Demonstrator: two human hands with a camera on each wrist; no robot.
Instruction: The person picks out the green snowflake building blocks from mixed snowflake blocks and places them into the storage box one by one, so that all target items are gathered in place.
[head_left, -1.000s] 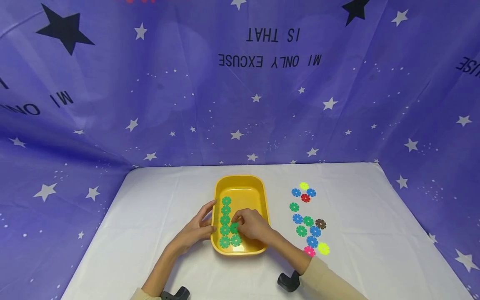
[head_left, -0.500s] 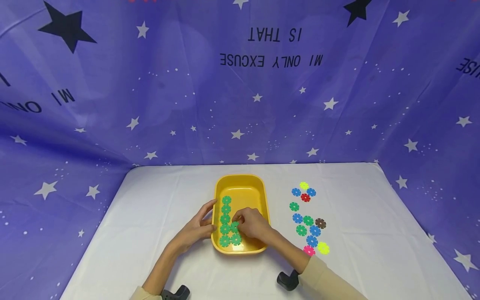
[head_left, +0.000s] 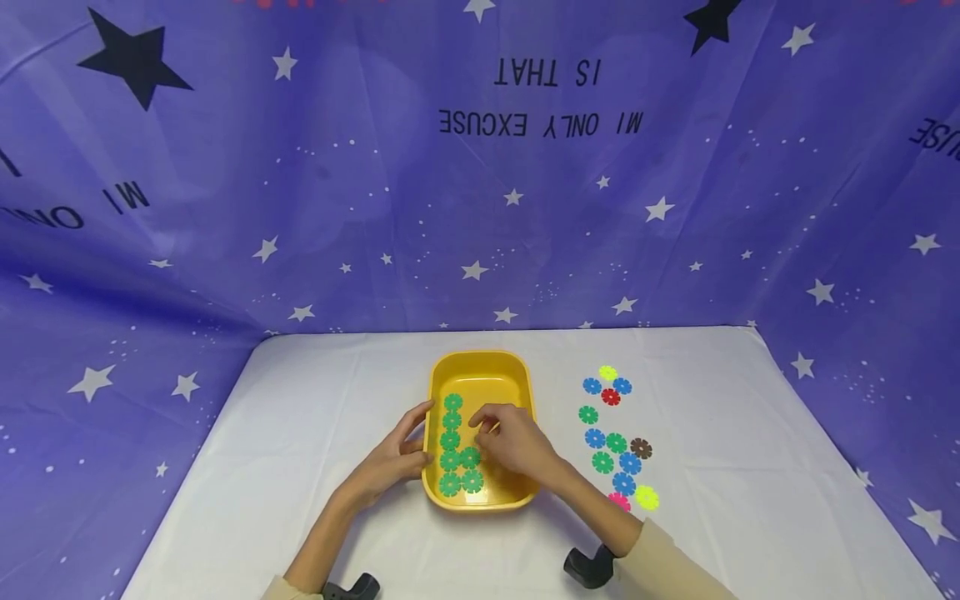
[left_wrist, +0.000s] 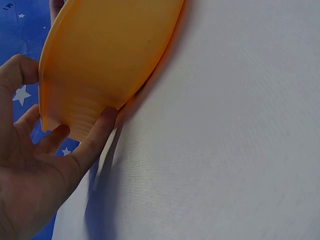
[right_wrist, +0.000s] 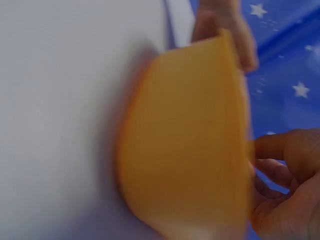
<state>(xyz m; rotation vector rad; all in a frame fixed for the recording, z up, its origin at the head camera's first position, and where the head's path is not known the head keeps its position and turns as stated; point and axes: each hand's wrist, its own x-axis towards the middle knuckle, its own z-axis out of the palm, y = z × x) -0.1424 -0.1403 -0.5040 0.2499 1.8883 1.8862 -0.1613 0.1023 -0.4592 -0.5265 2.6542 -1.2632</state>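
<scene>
A yellow plastic tray (head_left: pixel 491 396) lies on the white table in the head view. Inside it, several green snowflake discs (head_left: pixel 450 439) form a column along the left wall, and two more, one of them a green disc (head_left: pixel 470 457), sit beside its lower end. My left hand (head_left: pixel 386 467) rests spread fingers on the tray's left side; in the left wrist view its thumb (left_wrist: pixel 97 137) touches the outer wall. Over the tray's right half hovers my right hand (head_left: pixel 517 442), fingers loosely bent, with nothing seen between them. In the right wrist view the tray's wall (right_wrist: pixel 180 130) hides the discs.
Right of the tray, loose discs lie scattered: blue (head_left: pixel 630 463), green (head_left: pixel 603 462), red (head_left: pixel 611 397), brown (head_left: pixel 641 448), yellow (head_left: pixel 647 497) and pink (head_left: pixel 618 502). A purple starry cloth (head_left: pixel 480 208) hangs behind the table (head_left: pixel 720 533).
My right hand has let go of the upper green disc in the second column and moved slightly away from it, up and right. My left hand stays at the tray's side.
</scene>
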